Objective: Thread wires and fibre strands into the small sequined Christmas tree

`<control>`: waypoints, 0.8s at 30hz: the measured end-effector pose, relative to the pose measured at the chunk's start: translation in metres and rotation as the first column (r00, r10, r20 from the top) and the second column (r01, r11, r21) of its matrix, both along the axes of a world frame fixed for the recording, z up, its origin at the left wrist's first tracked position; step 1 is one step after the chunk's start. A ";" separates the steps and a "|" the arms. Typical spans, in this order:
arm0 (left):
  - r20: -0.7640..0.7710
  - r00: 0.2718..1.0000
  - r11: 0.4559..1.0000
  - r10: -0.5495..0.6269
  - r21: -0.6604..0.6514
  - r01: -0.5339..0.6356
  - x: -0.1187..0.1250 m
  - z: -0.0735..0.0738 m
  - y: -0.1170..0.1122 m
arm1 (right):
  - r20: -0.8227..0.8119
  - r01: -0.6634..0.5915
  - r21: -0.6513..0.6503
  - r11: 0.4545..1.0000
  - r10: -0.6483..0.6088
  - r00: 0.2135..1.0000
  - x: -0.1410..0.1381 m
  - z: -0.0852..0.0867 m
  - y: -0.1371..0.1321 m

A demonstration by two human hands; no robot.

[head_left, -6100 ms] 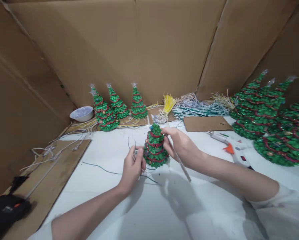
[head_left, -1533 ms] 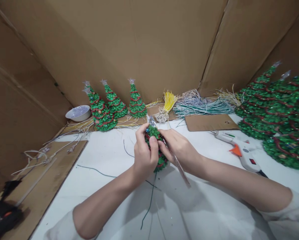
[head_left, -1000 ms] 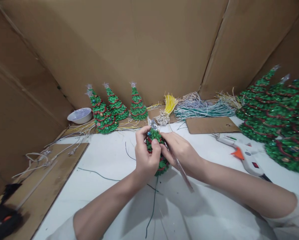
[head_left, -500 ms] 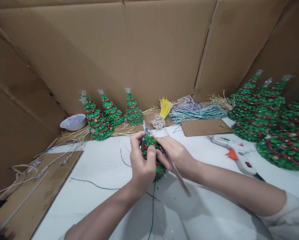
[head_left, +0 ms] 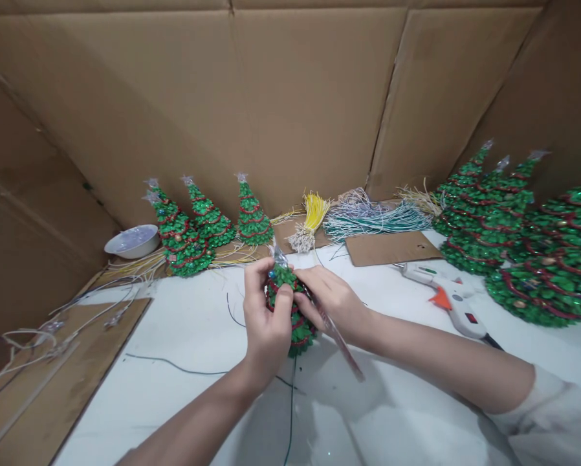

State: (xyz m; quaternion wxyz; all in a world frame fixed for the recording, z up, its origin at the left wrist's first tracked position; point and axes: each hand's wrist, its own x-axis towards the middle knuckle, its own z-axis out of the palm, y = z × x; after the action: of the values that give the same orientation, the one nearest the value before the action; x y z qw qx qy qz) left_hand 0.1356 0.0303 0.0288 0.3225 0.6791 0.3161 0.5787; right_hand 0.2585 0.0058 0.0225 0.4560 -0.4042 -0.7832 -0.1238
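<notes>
Green and small, the tree (head_left: 302, 334) over the table (head_left: 178, 323) is clasped by the left hand (head_left: 266, 318), and the stick (head_left: 339, 342) gripped in the right hand (head_left: 336, 301) could slip and knock its star (head_left: 279, 257).

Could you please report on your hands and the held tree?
Left hand gripping decorated tree. Right hand alongside, holding thin stick. Green wire near base.
</notes>
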 end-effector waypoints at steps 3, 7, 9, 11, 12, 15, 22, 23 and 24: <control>0.024 0.999 0.999 -0.022 -0.024 0.023 0.001 0.003 -0.001 | -0.021 -0.020 0.012 1.000 0.020 1.000 0.001 -0.002 0.001; 0.033 0.999 0.997 -0.037 -0.062 0.039 0.000 0.006 -0.002 | -0.058 -0.030 0.014 0.999 0.030 0.998 0.002 -0.005 0.002; 0.024 0.999 0.996 -0.047 -0.080 0.049 -0.001 0.005 -0.002 | -0.077 -0.035 -0.008 0.999 0.034 0.996 0.003 -0.007 0.003; 0.014 0.999 0.996 -0.051 -0.078 0.052 -0.002 0.003 -0.001 | -0.091 -0.043 -0.014 0.999 0.042 0.995 0.004 -0.008 0.004; 0.012 0.999 0.996 -0.052 -0.069 0.052 -0.003 0.001 -0.001 | -0.094 -0.047 -0.010 0.999 0.046 0.995 0.005 -0.008 0.004; 0.007 0.999 0.998 -0.050 -0.035 0.050 -0.003 -0.002 0.002 | -0.088 -0.045 0.014 0.999 0.046 0.995 0.006 -0.008 0.006; 0.010 1.000 1.000 -0.018 0.003 0.018 -0.002 0.004 0.005 | -0.071 -0.015 0.024 1.000 0.016 0.997 0.007 -0.011 0.012; 0.012 1.000 1.000 -0.015 0.004 0.014 -0.002 0.005 0.005 | -0.068 -0.009 0.016 1.000 0.010 0.998 0.008 -0.012 0.013; 0.014 1.000 1.000 -0.017 0.004 0.017 -0.001 0.006 0.006 | -0.062 -0.006 0.003 1.000 0.006 0.998 0.008 -0.012 0.013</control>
State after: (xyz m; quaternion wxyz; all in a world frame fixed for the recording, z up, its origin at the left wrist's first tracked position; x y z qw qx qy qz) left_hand 0.1343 0.0358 0.0348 0.3282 0.6784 0.3070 0.5812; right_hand 0.2666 0.0187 0.0106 0.4810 -0.4046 -0.7698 -0.1109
